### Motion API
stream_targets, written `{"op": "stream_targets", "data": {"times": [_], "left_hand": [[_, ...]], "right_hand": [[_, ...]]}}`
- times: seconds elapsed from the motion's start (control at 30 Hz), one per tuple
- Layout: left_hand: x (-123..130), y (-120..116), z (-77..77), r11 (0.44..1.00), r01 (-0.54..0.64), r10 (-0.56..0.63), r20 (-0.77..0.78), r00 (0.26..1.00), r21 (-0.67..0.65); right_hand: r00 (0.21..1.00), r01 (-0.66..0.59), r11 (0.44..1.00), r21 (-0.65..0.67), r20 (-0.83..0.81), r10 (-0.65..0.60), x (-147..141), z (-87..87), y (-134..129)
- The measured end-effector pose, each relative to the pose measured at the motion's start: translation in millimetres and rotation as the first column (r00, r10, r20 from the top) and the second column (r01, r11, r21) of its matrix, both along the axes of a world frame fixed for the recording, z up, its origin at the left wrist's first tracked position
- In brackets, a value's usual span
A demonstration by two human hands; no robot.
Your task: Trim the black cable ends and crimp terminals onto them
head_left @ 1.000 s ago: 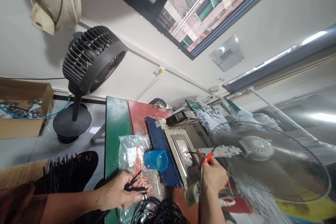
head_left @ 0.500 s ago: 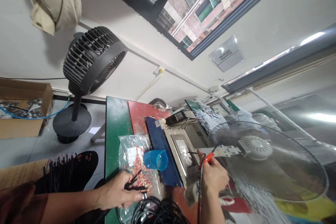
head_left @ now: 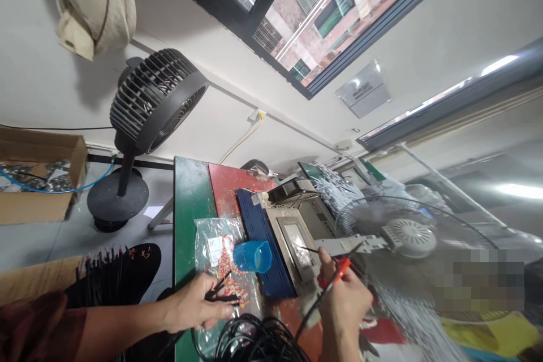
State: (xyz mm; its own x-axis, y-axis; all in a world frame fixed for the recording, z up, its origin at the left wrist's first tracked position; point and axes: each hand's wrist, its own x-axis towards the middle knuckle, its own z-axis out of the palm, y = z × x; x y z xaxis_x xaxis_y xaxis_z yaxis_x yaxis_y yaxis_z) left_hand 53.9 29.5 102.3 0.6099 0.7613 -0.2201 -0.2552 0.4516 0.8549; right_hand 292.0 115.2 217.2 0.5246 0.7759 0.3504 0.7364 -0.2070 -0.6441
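From here I see the left hand (head_left: 197,302) closed around short black cable pieces (head_left: 221,296) — and, between the forearms, a tangled coil of glossy black cable (head_left: 257,342). The right hand (head_left: 345,297) grasps a red-handled tool (head_left: 341,270) together with a single black strand (head_left: 311,311); a blue plastic cup (head_left: 246,256) sits beyond the coil.

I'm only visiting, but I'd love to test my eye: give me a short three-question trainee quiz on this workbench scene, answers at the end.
1. Multiple choice: What does the left hand hold?
A) a spoon
B) black cable pieces
C) a sheet of paper

2. True or false: The right hand holds a red-handled tool.

3. Fill in the colour: The cup beside the colourful scraps is ____.

Key: 1. B; 2. true; 3. blue.
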Motion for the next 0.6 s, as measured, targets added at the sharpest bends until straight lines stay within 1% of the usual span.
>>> {"op": "stream_targets", "data": {"times": [0.07,0.13,0.23,0.37,0.5,0.6], "left_hand": [[-2.0,1.1,3.5,1.0,0.004,-0.004,0.019,1.0,-0.005],[-3.3,2.0,5.2,1.0,-0.005,0.006,0.033,0.999,-0.022],[-2.9,2.4,2.7,0.999,-0.012,0.015,0.066,0.998,-0.051],[-0.8,2.1,-2.5,0.994,-0.007,0.017,0.094,0.995,-0.105],[0.3,2.3,-4.7,0.993,-0.014,0.026,0.109,0.994,-0.114],[0.9,2.4,-6.3,0.989,-0.015,0.033,0.121,0.992,-0.144]], "right_hand": [[0.987,-0.04,0.999,0.032,-0.154,0.045,-15.1,-7.0,-18.4],[0.98,-0.062,0.998,-0.001,-0.188,0.061,-31.6,-15.4,-35.2],[0.985,-0.084,0.993,-0.077,-0.16,0.071,-51.8,-30.2,-51.8],[0.996,-0.083,0.989,-0.119,-0.042,0.079,-63.0,-48.1,-56.9],[0.999,-0.037,0.979,-0.199,0.018,0.041,-62.5,-55.8,-55.4],[0.999,-0.051,0.982,-0.182,-0.005,0.05,-61.2,-57.3,-58.0]]}}
